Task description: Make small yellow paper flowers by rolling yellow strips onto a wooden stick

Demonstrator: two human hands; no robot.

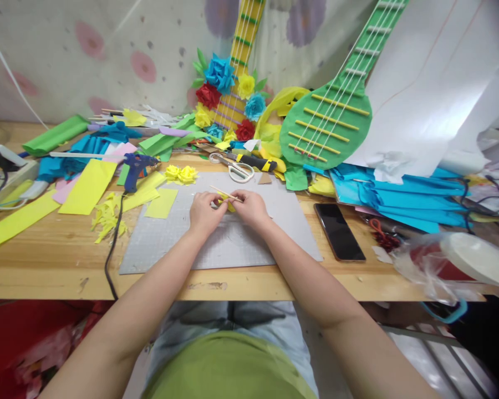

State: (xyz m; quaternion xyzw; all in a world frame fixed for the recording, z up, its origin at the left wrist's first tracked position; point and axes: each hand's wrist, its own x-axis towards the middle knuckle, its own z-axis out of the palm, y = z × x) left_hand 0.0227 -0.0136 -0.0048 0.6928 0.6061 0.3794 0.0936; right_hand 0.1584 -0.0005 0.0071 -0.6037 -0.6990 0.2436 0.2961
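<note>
Over the mat [249,246], the left hand [207,213] pinches yellow paper [232,207] and the right hand [251,207] grips a stick [221,192], fingers nearly together, apparently steadying one against the other. The glue gun [133,174] sits beside the mat, perhaps for easy reach.

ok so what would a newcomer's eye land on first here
Probably the big green model instrument with white strings, propped up right of centre at the back of the table. To its left stands a yellow one, ringed with red, blue and yellow paper flowers. Below them, the left hand and right hand meet over a grey mat.
</note>
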